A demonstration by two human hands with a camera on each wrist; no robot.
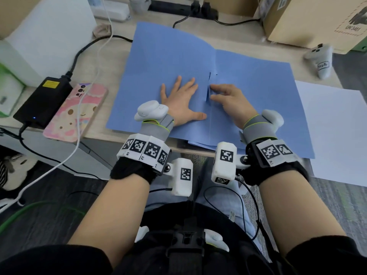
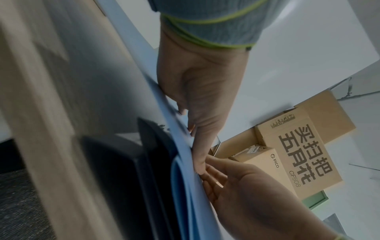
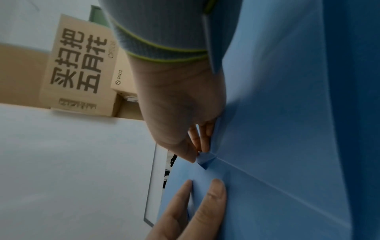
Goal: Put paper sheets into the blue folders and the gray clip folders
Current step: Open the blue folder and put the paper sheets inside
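A blue folder (image 1: 170, 62) lies spread open on the desk, its spine crease running down the middle. My left hand (image 1: 179, 100) lies flat, fingers spread, pressing on the folder's left half beside the crease. My right hand (image 1: 224, 96) pinches a small blue paper tab (image 1: 209, 92) that stands up at the crease; in the right wrist view thumb and fingers nip this tab (image 3: 204, 160). White paper sheets (image 1: 335, 128) lie at the right, partly under the folder. More blue edges (image 1: 200, 144) show beneath it at the desk's front. No gray clip folder is in view.
A pink phone (image 1: 77, 112) and a black power brick (image 1: 42, 100) lie left of the folder, with cables crossing. A white controller (image 1: 319, 60) and a cardboard box (image 1: 309, 18) sit at the back right. A power strip (image 1: 184, 8) runs along the back.
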